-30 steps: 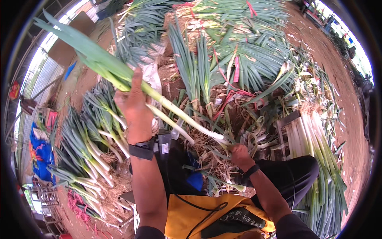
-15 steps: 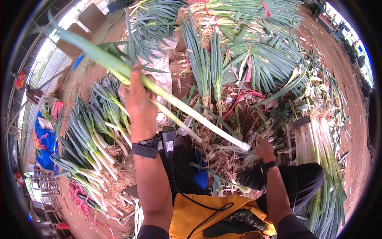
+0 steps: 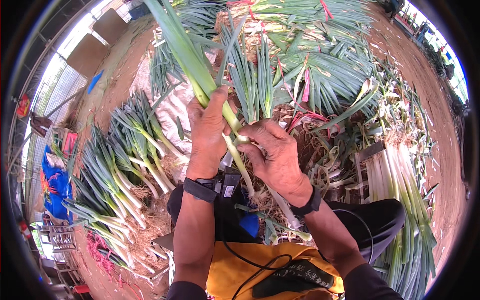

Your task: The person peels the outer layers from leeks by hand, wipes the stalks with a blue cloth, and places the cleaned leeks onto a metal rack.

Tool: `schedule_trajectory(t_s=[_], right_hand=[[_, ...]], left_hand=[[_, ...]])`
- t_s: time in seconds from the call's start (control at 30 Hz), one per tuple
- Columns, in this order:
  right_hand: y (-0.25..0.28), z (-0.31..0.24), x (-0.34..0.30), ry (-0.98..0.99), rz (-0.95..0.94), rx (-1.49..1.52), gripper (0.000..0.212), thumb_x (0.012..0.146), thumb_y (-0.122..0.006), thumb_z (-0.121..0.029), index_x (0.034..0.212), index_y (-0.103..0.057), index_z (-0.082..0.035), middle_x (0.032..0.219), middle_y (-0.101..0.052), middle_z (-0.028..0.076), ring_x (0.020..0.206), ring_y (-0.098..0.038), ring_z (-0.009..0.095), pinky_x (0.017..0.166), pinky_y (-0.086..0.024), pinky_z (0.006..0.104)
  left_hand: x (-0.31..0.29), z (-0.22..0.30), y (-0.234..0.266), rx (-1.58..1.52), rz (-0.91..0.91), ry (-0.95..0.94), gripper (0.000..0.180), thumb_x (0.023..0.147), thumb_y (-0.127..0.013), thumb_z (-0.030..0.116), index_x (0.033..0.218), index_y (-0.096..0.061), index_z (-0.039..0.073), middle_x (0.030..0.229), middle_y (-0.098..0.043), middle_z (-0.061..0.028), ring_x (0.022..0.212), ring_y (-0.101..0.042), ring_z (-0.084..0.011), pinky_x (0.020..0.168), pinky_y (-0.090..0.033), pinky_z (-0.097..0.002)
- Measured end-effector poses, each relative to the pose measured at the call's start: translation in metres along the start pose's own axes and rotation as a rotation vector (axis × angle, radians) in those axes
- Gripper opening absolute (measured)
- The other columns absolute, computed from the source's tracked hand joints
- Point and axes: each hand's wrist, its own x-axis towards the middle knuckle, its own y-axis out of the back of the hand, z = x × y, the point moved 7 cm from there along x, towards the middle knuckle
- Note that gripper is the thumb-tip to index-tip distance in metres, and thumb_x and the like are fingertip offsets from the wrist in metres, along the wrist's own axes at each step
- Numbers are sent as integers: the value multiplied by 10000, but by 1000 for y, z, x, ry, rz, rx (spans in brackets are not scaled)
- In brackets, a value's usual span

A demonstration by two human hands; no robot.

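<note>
My left hand (image 3: 206, 135) is closed round a thick green onion (image 3: 195, 65), its broad green leaves pointing up and to the left. A thinner stalk (image 3: 241, 165) hangs from the same grip, its lower end over the loose roots. My right hand (image 3: 277, 157) pinches the thick stalk between thumb and fingers, just below the left hand. What lies under those fingertips is hidden. A pale length (image 3: 285, 206), seemingly the thick stalk's lower part, shows below my right hand.
Untrimmed green onions with roots (image 3: 120, 185) lie to the left. Pale trimmed stalks (image 3: 395, 175) are stacked at right beside a dark-edged rack (image 3: 370, 151). Tied bundles (image 3: 320, 70) fill the far side. Peeled leaf scraps (image 3: 327, 170) cover the ground before my knees.
My left hand has moved right and slightly down, tilting the onion more upright. My right hand has risen from the scraps at lower right and taken hold of the stalk.
</note>
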Motion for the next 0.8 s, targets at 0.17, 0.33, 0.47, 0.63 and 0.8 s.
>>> schedule_trajectory(t_s=[0.17,0.33,0.47,0.63,0.8], right_hand=[[-5,17,-11,-15,103,-10,235,710,-697,24,926,-627,-37,786,-571,108,690,-596,317,615,-495,398],[-10,24,-35,-82,-154,-91,159,716,-667,32,834,-587,-39,765,-581,107,675,-594,328,603,-484,394],[25,38,-48,-238,-100,5,127,768,-629,56,841,-571,-31,735,-582,99,658,-589,258,626,-480,355],[27,11,-17,-163,57,28,337,764,-721,-42,1084,-616,-49,973,-628,181,792,-641,315,730,-532,364],[-2,11,-11,-154,110,-21,174,778,-674,-81,938,-631,-29,803,-573,146,694,-588,347,628,-501,421]], left_hand=[[1,-11,1,3,-19,5,172,896,-656,189,884,-599,27,590,-558,-20,383,-423,-65,333,-293,-212],[6,5,17,85,11,-157,202,889,-672,242,857,-576,66,617,-588,-52,383,-387,-60,346,-287,-212],[6,16,11,53,42,-109,217,891,-668,253,881,-556,69,599,-568,-43,388,-398,-64,351,-297,-219],[1,-12,9,139,90,12,226,914,-625,266,1020,-566,76,721,-568,-14,570,-531,-81,469,-406,-224],[-6,-10,11,80,171,16,308,847,-705,332,969,-537,104,680,-543,2,474,-459,-66,386,-324,-219]])
